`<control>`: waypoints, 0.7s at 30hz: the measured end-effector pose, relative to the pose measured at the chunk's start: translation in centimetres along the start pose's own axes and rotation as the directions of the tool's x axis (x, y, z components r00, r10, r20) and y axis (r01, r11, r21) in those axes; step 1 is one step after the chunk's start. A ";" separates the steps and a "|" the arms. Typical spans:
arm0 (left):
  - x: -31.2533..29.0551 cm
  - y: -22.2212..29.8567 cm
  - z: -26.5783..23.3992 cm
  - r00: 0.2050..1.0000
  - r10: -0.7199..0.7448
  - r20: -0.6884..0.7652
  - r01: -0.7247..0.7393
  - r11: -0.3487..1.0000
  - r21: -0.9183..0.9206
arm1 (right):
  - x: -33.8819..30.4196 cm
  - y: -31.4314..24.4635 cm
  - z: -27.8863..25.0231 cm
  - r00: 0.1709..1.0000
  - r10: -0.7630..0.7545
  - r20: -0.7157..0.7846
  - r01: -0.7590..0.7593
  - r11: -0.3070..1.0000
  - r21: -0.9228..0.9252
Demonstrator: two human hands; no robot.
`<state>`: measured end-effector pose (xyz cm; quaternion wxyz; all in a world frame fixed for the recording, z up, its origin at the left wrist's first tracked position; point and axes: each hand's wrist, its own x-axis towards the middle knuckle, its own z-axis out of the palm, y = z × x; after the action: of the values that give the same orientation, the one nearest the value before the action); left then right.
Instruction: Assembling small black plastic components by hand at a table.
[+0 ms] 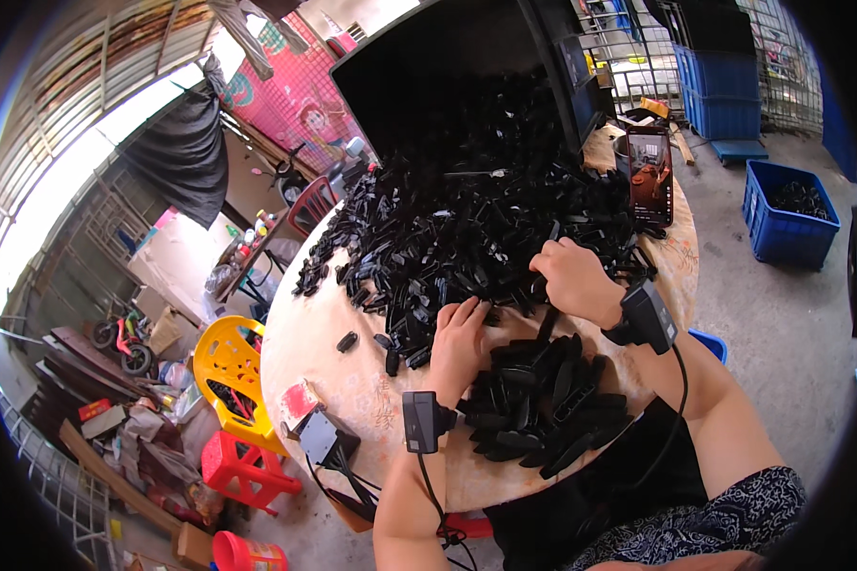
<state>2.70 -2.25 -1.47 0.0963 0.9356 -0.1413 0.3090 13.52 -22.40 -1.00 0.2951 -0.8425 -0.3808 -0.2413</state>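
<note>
Many small, oblong, glossy black plastic-looking pieces [419,252] heap toward twelve o'clock on a round table in cream patterned cloth [305,333]; longer, flatter, duller black strips [533,400] pile toward five. Near the centre, the bare left hand [459,341] lays its fingers nearly straight, close together, at the heap's edge. Toward two, the bare right hand [579,279] curls its fingers; whether they clamp anything, I cannot tell.
</note>
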 end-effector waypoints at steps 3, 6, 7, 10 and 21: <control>0.5 0.7 -0.3 0.992 -0.025 0.125 0.027 0.999 -0.019 | -0.4 0.4 0.1 0.991 -0.053 0.127 0.074 0.982 -0.173; 0.1 1.0 -0.5 0.985 -0.085 0.151 0.077 0.995 0.059 | -0.3 -0.3 0.4 0.983 -0.087 0.160 0.120 0.969 -0.214; 0.1 1.1 -0.6 0.986 -0.079 0.149 0.071 0.996 0.055 | -0.3 -0.1 1.0 0.987 -0.096 0.127 0.119 0.976 -0.185; 0.1 2.0 -1.0 0.998 -0.012 0.059 0.006 0.995 0.099 | -0.2 -0.1 1.4 0.990 -0.138 0.011 0.138 0.984 -0.112; 0.2 2.0 -2.6 0.756 -0.594 0.275 0.586 0.428 -0.688 | 0.1 -4.3 -0.7 0.992 -0.100 -0.078 0.127 0.751 0.648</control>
<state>0.74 -3.47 0.86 0.5689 0.7994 0.0826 0.1745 10.07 -20.48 0.91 0.5618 -0.6575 -0.4856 -0.1275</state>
